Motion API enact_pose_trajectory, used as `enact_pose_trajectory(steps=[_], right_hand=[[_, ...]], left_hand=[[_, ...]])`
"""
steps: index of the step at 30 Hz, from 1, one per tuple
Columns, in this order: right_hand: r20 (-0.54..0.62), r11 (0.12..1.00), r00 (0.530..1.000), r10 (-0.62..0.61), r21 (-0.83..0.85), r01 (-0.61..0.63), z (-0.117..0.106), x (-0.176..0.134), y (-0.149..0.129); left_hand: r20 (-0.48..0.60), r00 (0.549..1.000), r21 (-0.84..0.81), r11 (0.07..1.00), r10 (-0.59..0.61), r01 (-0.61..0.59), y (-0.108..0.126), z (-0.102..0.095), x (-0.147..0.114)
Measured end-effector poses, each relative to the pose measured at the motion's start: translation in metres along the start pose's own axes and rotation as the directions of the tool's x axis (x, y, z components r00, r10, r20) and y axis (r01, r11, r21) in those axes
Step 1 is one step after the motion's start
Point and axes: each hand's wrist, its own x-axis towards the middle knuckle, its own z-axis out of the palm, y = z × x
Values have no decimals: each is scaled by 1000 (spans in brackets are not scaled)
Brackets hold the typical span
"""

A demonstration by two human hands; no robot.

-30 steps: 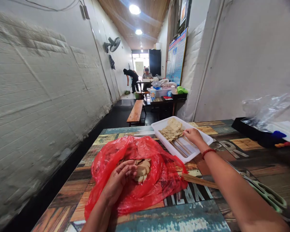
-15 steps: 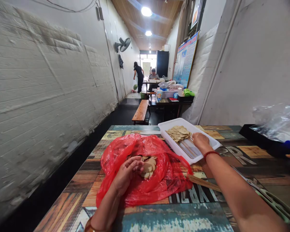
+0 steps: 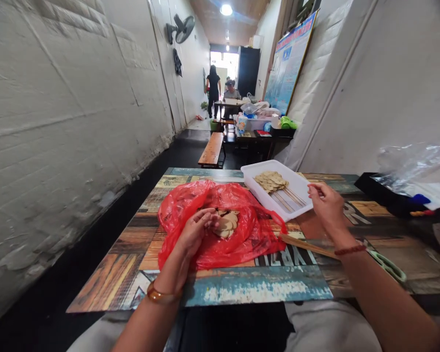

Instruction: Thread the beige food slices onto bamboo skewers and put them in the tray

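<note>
My left hand (image 3: 197, 227) rests at the opening of a red plastic bag (image 3: 247, 227), loosely curled with its fingers apart. Its fingertips are beside thin pale slices (image 3: 226, 226), which look like potato. My right hand (image 3: 328, 208) hovers by the right rim of a white plastic tray (image 3: 249, 171); its fingers are bent, and nothing shows between them. Skewered slices (image 3: 270, 181) lie inside the tray, their bare wooden sticks (image 3: 289, 197) pointing toward me. A bundle of skewers (image 3: 308, 246) lies between the bag and my right forearm.
Green-handled scissors (image 3: 388, 266) lie beside my right forearm. A black tray (image 3: 376, 188) with clear plastic stands at the table's right. Beyond the patterned table (image 3: 106, 278) are a wooden bench (image 3: 211, 149), another table with bags, and people farther back.
My right hand has let go of the skewer sticks in the tray and drawn back to the right. My left hand stays by the slices. The view has tilted down.
</note>
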Motion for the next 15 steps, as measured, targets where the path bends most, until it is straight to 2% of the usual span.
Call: enact_pose_trajectory(steps=[2, 4, 8, 10, 15], right_hand=[[-29, 999, 999, -23, 24, 24, -12, -36, 2], [8, 995, 996, -86, 58, 85, -16, -72, 2], [136, 956, 948, -288, 103, 276, 0, -127, 8], [159, 928, 914, -372, 46, 370, 15, -141, 16], [100, 889, 888, -450, -45, 455, 45, -149, 40]], left_hand=[[2, 1000, 6, 1000, -5, 5, -1, 0, 1], [14, 1000, 24, 1000, 0, 0, -3, 0, 2], [9, 999, 90, 995, 50, -51, -5, 2, 1], [-27, 995, 126, 988, 92, -88, -6, 3, -2], [-75, 976, 216, 958, 206, -186, -6, 9, -16]])
